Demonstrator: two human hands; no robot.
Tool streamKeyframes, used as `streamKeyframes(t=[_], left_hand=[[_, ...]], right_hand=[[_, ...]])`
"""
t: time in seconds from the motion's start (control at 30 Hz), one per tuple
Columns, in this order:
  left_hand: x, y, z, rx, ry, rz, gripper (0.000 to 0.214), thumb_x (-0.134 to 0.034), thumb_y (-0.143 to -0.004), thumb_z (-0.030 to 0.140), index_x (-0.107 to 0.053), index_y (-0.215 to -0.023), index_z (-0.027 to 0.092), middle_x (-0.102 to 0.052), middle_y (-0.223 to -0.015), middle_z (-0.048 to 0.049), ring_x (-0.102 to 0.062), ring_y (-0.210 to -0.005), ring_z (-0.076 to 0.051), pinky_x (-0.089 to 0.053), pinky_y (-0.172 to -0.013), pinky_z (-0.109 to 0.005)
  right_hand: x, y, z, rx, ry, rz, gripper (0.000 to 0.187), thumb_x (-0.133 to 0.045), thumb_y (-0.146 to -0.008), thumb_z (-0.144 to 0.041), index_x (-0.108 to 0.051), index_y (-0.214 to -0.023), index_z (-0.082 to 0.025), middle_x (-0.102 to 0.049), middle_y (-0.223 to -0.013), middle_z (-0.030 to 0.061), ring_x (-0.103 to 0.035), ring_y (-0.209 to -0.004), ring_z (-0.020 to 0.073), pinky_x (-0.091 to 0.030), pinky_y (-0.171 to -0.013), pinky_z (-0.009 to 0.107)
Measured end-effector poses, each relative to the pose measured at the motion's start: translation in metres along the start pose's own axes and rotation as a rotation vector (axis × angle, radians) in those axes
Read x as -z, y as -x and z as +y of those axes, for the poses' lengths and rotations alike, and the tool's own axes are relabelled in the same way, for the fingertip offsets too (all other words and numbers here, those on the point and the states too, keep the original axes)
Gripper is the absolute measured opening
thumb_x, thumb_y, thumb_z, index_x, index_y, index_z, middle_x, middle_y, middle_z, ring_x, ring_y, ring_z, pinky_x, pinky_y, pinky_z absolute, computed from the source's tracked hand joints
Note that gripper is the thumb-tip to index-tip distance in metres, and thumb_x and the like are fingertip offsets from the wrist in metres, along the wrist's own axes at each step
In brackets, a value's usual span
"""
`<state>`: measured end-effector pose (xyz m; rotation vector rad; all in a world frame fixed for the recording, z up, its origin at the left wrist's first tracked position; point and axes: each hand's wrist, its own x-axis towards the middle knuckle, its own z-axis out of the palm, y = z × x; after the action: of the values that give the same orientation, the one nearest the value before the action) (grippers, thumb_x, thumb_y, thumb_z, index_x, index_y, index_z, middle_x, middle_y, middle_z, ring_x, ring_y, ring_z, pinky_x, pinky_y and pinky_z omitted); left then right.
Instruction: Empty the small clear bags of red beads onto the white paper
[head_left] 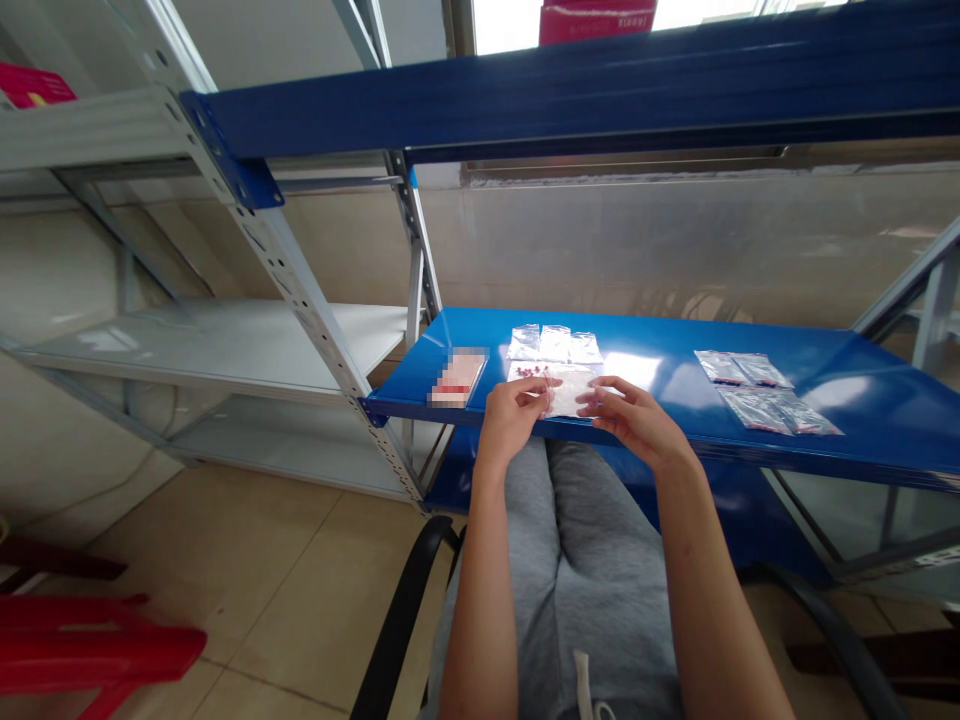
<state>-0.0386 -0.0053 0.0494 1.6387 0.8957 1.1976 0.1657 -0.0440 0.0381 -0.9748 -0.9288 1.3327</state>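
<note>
Between my two hands, over the front edge of the blue shelf, is a small clear plastic bag [568, 392]. My left hand [517, 408] pinches its left side, and the fingers of my right hand [624, 412] close on its right side. Just behind my left fingers lie several small red pieces [532, 371] on a white surface. Further back, a row of three clear plastic bags [555, 344] rests on the shelf. What the held bag contains is too small to make out.
The blue shelf [652, 405] also bears several flat clear bags [756, 395] on the right and a blurred pinkish packet [459, 379] on the left. A blue crossbeam [570, 95] runs above. Grey shelving [225, 345] stands left, with a red stool [97, 645] on the floor.
</note>
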Motion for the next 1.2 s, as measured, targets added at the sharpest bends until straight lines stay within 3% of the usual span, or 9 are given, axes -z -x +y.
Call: streamKeyframes(t=[0.2, 0.5, 0.7, 0.87, 1.03, 1.1, 1.2], left_hand=[[0.0, -0.001, -0.002, 0.029, 0.031, 0.004, 0.027, -0.069, -0.082, 0.022, -0.081, -0.105, 0.016, -0.076, -0.088, -0.0056, -0.066, -0.066, -0.012, -0.054, -0.064, -0.023], [0.0, -0.002, -0.005, 0.04, 0.038, 0.015, 0.027, -0.068, -0.08, 0.018, -0.08, -0.103, 0.016, -0.074, -0.085, -0.0039, -0.065, -0.064, -0.011, -0.051, -0.06, -0.021], [-0.002, -0.002, -0.006, 0.043, 0.027, -0.004, 0.024, -0.067, -0.082, 0.02, -0.078, -0.103, 0.016, -0.075, -0.093, -0.0058, -0.07, -0.071, -0.014, -0.054, -0.061, -0.022], [0.005, -0.002, -0.002, 0.057, -0.029, 0.098, 0.018, -0.065, -0.087, 0.027, -0.077, -0.097, 0.017, -0.076, -0.096, -0.0065, -0.072, -0.078, -0.017, -0.057, -0.066, -0.025], [0.018, -0.038, 0.002, -0.046, -0.283, 0.189, 0.02, -0.062, -0.089, 0.02, -0.078, -0.1, 0.019, -0.078, -0.101, -0.0066, -0.07, -0.084, -0.018, -0.056, -0.078, -0.028], [0.017, -0.064, -0.001, -0.063, -0.384, 0.13, 0.023, -0.062, -0.09, 0.021, -0.078, -0.106, 0.019, -0.077, -0.105, -0.0081, -0.07, -0.086, -0.02, -0.056, -0.079, -0.029], [0.009, -0.105, -0.011, -0.068, -0.532, -0.048, 0.026, -0.065, -0.089, 0.019, -0.078, -0.112, 0.017, -0.076, -0.108, -0.0107, -0.07, -0.09, -0.021, -0.055, -0.084, -0.03]], right_hand=[[0.004, -0.005, 0.009, 0.019, 0.006, -0.005, 0.043, -0.097, -0.058, -0.036, -0.069, -0.087, -0.02, -0.075, -0.083, 0.0022, -0.072, -0.077, 0.0152, -0.061, -0.081, 0.028], [0.006, -0.008, 0.011, 0.089, 0.016, 0.047, 0.037, -0.097, -0.059, -0.04, -0.074, -0.079, -0.019, -0.075, -0.087, 0.0041, -0.072, -0.085, 0.0174, -0.061, -0.089, 0.031], [0.006, -0.01, 0.014, 0.129, 0.02, 0.098, 0.036, -0.096, -0.058, -0.041, -0.075, -0.078, -0.02, -0.074, -0.083, 0.0037, -0.072, -0.084, 0.0191, -0.062, -0.088, 0.036], [0.02, -0.012, 0.01, 0.186, 0.086, 0.157, 0.039, -0.096, -0.057, -0.044, -0.075, -0.079, -0.021, -0.074, -0.08, 0.0028, -0.072, -0.081, 0.0188, -0.063, -0.088, 0.037], [0.037, -0.047, -0.016, 0.315, 0.371, 0.177, 0.04, -0.092, -0.059, -0.05, -0.073, -0.077, -0.02, -0.073, -0.076, 0.0044, -0.071, -0.073, 0.0209, -0.062, -0.079, 0.041], [0.036, -0.072, -0.032, 0.347, 0.624, 0.182, 0.033, -0.087, -0.065, -0.047, -0.071, -0.074, -0.019, -0.072, -0.071, 0.0044, -0.07, -0.067, 0.0213, -0.059, -0.072, 0.039], [0.025, -0.106, -0.054, 0.393, 1.096, 0.071, 0.012, -0.075, -0.077, -0.028, -0.072, -0.074, -0.017, -0.071, -0.065, 0.0038, -0.069, -0.063, 0.0203, -0.051, -0.069, 0.034]])
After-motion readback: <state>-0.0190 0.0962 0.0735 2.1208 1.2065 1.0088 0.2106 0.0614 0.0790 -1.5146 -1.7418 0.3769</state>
